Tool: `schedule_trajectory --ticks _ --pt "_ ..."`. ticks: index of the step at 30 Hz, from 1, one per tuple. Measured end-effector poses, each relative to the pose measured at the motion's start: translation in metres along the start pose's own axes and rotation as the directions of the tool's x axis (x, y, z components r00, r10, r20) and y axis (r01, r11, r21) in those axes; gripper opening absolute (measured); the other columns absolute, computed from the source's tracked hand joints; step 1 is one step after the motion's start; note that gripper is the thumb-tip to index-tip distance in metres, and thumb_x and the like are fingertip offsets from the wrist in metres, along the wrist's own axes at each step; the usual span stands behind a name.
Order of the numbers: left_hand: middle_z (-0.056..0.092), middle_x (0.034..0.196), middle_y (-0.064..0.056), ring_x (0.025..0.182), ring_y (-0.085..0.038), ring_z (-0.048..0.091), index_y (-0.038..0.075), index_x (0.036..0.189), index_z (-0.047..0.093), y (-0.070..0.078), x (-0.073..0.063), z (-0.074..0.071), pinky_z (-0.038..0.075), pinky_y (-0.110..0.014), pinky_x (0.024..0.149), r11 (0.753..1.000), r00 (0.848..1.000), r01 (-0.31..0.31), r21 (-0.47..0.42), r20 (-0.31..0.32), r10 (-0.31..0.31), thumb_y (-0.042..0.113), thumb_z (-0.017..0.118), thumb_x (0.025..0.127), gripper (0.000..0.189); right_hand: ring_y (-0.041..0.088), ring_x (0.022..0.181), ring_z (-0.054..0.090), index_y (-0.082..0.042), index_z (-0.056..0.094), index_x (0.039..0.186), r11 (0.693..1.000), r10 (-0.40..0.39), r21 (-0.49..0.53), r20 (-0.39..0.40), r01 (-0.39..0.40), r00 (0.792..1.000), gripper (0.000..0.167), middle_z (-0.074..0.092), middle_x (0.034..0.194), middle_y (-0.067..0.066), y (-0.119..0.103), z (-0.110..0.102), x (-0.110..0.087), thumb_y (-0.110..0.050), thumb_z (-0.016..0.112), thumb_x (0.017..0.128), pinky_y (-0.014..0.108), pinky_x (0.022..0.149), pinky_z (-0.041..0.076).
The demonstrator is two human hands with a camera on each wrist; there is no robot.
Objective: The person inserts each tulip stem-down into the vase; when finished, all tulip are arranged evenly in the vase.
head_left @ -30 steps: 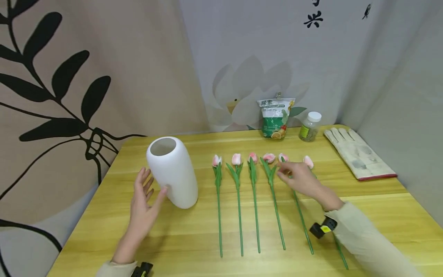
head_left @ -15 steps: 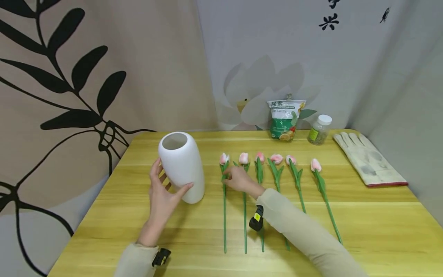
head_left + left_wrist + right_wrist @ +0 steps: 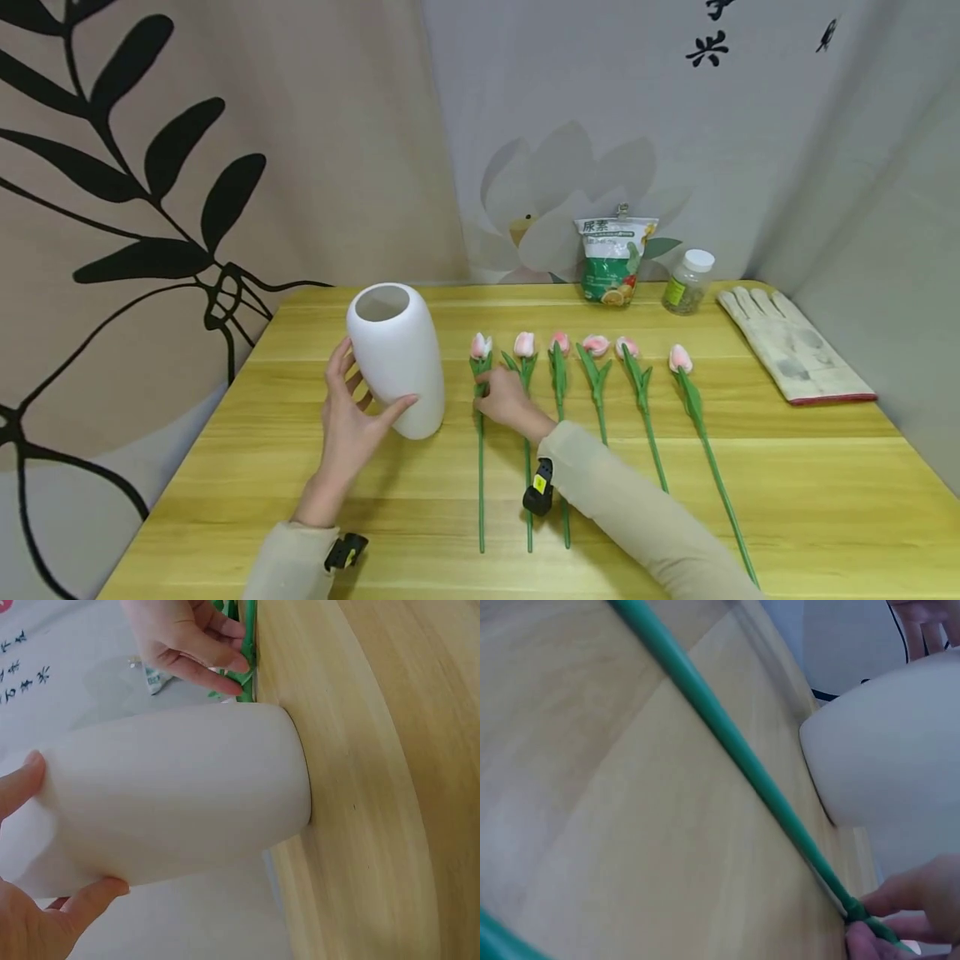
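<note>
Fabric backdrop (image 3: 337,150), largest element, rising beyond both hands and printed with dark leaves and a pale flower. Wooden table (image 3: 405,517), spread beneath both hands. White vase (image 3: 401,358), standing upright on the table at the inner side of the left hand (image 3: 351,425); that hand clasps it, thumb on the near surface and fingers around the outer side. Pale glove (image 3: 795,346) with a dark red cuff edge, lying flat, well to the right of the right hand (image 3: 510,400) and beyond it. Leftmost tulip (image 3: 481,467), pink and white, in the fingers of the right hand, which pinch its green stem below the bloom; the stem extends from them toward the person. Five other tulips (image 3: 597,385), in a row beneath and to the right of the same hand. Green-and-white bag (image 3: 615,262), beyond the right hand and to its right. Clear jar (image 3: 687,283) with a white lid, farther right of that hand, just beside the bag.
</note>
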State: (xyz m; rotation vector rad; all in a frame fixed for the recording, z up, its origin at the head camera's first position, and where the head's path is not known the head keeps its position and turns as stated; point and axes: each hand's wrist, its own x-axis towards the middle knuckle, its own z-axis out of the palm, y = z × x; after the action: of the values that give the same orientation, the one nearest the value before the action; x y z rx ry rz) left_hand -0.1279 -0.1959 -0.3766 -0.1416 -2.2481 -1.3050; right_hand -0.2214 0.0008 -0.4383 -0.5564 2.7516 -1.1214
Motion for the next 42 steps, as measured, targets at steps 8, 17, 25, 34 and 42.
schedule_trajectory --ticks 8,17,25,34,42 --pt "0.033 0.135 -0.021 0.113 -0.043 0.047 0.021 0.139 0.015 0.002 0.004 0.006 0.048 -0.051 0.084 0.999 0.999 0.042 -0.018 0.03 -0.041 0.008 0.081 0.06 0.104 0.008 0.048 0.045 0.001 0.062 0.109 0.994 0.056 0.099 -0.052 -0.051 0.997 0.036 0.064 0.071 0.009 0.001 -0.003 -0.006 -0.003 0.064 0.073 0.017 0.042 0.038" --pt "0.03 0.138 -0.02 0.113 -0.044 0.047 0.023 0.141 0.014 -0.003 0.004 0.007 0.048 -0.05 0.083 0.997 0.997 -0.079 -0.01 0.026 0.079 0.012 0.079 0.063 0.102 0.015 0.069 0.059 -0.007 0.065 0.107 0.968 0.01 0.247 -0.185 0.036 0.983 0.03 0.064 0.084 0.01 -0.014 -0.035 -0.008 -0.005 0.065 0.076 0.023 0.058 0.05" --pt "0.03 0.138 -0.021 0.112 -0.044 0.047 0.022 0.141 0.015 -0.005 0.004 0.008 0.049 -0.049 0.081 0.994 0.994 -0.109 0.009 0.026 0.109 0.011 0.079 0.064 0.101 0.021 0.078 0.062 -0.011 0.061 0.113 0.926 -0.079 0.335 -0.273 0.171 0.959 0.033 0.063 0.091 0.014 -0.035 -0.088 -0.006 -0.013 0.065 0.079 0.025 0.062 0.052" --pt "0.031 0.137 -0.021 0.111 -0.044 0.048 0.022 0.141 0.015 -0.005 0.005 0.008 0.05 -0.049 0.08 0.994 0.994 -0.11 0.006 0.013 0.109 0.012 0.08 0.063 0.102 0.023 0.077 0.062 -0.005 0.059 0.113 0.894 -0.261 0.237 -0.416 0.381 0.871 0.035 0.062 0.089 0.016 -0.078 -0.147 0.006 -0.007 0.066 0.079 0.024 0.066 0.052" --pt "0.029 0.136 -0.021 0.112 -0.044 0.047 0.023 0.142 0.012 -0.007 0.001 0.005 0.049 -0.05 0.081 0.995 0.995 -0.097 0.024 0.018 0.097 0.011 0.079 0.064 0.104 0.003 0.066 0.059 0.002 0.059 0.108 0.802 -0.322 0.234 -0.606 0.55 0.728 0.034 0.062 0.083 0.017 -0.131 -0.194 0.012 0.0 0.067 0.075 0.016 0.064 0.052"
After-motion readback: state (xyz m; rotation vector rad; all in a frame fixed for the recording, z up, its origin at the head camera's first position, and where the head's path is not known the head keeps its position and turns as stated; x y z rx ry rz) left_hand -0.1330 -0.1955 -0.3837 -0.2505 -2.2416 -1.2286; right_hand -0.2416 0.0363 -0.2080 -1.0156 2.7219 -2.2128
